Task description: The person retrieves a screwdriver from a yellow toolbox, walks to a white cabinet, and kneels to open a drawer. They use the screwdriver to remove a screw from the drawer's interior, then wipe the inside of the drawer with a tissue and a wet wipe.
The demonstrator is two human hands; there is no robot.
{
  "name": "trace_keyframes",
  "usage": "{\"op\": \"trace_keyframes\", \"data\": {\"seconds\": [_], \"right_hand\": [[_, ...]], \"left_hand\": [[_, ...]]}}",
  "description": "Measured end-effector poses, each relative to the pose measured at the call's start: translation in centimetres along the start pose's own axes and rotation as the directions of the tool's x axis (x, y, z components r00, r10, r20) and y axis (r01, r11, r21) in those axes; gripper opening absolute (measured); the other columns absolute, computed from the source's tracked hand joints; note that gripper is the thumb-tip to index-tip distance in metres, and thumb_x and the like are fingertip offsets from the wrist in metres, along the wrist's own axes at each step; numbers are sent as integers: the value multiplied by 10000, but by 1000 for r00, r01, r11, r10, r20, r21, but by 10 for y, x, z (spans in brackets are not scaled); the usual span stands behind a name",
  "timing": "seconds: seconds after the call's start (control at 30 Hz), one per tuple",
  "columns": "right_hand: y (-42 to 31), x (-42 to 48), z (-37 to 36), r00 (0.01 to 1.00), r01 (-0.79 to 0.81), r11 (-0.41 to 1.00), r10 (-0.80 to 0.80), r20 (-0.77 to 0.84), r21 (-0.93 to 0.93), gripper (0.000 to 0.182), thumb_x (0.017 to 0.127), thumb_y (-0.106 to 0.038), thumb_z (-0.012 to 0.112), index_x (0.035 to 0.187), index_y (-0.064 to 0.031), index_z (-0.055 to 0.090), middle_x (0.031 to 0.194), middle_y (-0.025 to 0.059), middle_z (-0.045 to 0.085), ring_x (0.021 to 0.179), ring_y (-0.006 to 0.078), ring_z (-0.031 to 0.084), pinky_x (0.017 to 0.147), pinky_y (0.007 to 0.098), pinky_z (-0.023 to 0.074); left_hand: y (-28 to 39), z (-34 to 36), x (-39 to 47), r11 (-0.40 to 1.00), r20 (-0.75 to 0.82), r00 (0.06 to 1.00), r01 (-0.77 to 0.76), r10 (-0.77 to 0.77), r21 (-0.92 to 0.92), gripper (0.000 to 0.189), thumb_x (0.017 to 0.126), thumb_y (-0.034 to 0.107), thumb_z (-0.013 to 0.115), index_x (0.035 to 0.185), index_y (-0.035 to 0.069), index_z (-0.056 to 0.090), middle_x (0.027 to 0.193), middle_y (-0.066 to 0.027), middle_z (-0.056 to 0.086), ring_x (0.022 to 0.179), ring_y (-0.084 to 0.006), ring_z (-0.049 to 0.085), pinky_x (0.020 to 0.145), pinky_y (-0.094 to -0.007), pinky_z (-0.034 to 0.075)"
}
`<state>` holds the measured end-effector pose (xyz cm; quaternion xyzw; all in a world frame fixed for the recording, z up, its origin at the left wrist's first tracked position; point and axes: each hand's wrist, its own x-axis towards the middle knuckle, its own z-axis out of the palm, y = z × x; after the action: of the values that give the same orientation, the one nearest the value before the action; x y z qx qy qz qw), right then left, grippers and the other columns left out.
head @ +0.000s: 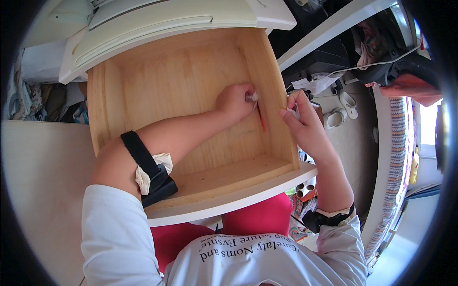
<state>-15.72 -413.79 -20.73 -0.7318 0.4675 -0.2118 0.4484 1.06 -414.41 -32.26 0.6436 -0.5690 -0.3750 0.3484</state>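
Note:
An open wooden drawer (179, 85) with a white front (229, 203) is pulled out before me. My left hand (236, 100) is inside it, curled around a small white wad, perhaps tissue (253, 97), close to the right side wall (270, 89). Just below that hand a red streak (262, 119) runs along the seam where the floor meets the wall. Outside the same wall, my right hand (302, 119) pinches another crumpled white piece (294, 111) between thumb and fingers. Most of both white pieces is hidden by my fingers.
A white cabinet top (161, 26) overhangs the drawer's far end. Pale slippers (334, 118) lie on the tiled floor at right, near a bed with patterned bedding (395, 143). A white cable (379, 63) crosses dark items at upper right. Folded cloth (35, 100) fills a compartment at left.

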Motion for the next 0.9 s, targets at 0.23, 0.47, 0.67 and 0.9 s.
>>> {"op": "trace_keyframes", "data": {"seconds": [0.23, 0.47, 0.67, 0.9], "right_hand": [[-1, 7, -2, 999, -50, 998, 50, -4, -34, 170, 841, -53, 525, 869, -64, 357, 763, 42, 396, 707, 121, 365, 640, 241, 351], [-11, -12, 1, 998, -66, 998, 66, -12, -14, 170, 846, -47, 521, 866, -70, 354, 747, 26, 377, 691, 99, 348, 611, 229, 336], [-6, 5, 0, 997, -71, 997, 71, -7, -5, 169, 851, -54, 521, 872, -72, 354, 731, 15, 373, 672, 88, 342, 589, 225, 330], [-5, 4, 1, 998, -54, 998, 54, -12, -31, 170, 852, -57, 522, 872, -76, 354, 728, 13, 368, 663, 83, 338, 580, 221, 326]], "left_hand": [[3, 0, 5, 1000, 73, 997, 17, -15, -25, 155, 686, 89, 634, 829, 47, 594, 740, -118, 619, 694, -232, 609, 609, -326, 465], [4, -3, -11, 999, 149, 988, -29, 35, -45, 104, 713, 103, 612, 809, 69, 592, 769, -111, 626, 726, -265, 609, 615, -345, 465], [-6, -3, 5, 996, 172, 981, -84, 89, -40, 133, 705, 78, 640, 816, 39, 578, 778, -121, 624, 745, -247, 612, 635, -329, 467], [-2, -7, 1, 987, 226, 963, -160, 149, 31, 110, 711, 59, 627, 798, 30, 566, 783, -136, 619, 749, -283, 609, 637, -345, 467]]}}
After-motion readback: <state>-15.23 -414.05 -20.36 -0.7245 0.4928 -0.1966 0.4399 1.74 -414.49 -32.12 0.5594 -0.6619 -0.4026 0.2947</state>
